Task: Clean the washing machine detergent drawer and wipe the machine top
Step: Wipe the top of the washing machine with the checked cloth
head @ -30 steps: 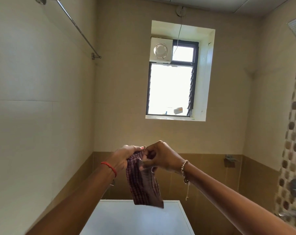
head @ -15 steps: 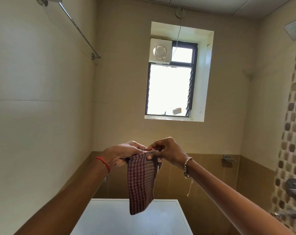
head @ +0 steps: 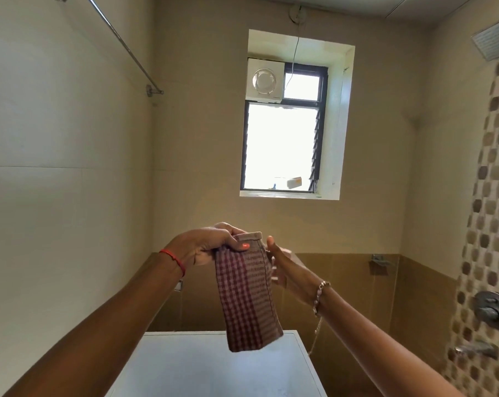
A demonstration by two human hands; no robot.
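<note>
**Checked cloth held up over the washing machine top**

The left hand (head: 211, 247) grips the upper edge of a maroon-and-beige checked cloth (head: 245, 296), with its fingers curled round the fold and the thumb, its nail painted red, pressed flat on the front. The cloth is folded into a long narrow strip and hangs straight down from that grip. Its lower end is in the air above the far edge of the white washing machine top (head: 214, 368), apart from it.

The right hand (head: 282, 265) is just beside the cloth's right edge, partly hidden behind it. Its fingers are straight and spread and its palm is turned toward the fabric. It holds nothing, and the blur makes it impossible to tell whether the fingers touch the cloth.

A red thread (head: 173, 257) circles the left wrist and a beaded bracelet (head: 319, 296) with a dangling chain circles the right.

On the far wall a bright window (head: 282, 144) has a white exhaust fan (head: 264, 81) set in its upper left corner. A metal rod (head: 122, 44) runs along the left wall. On the right, a square shower head (head: 494, 43) sits above a strip of mosaic tile (head: 494, 196) that carries a chrome mixer valve (head: 491, 309) and a spout (head: 477, 349)
</note>
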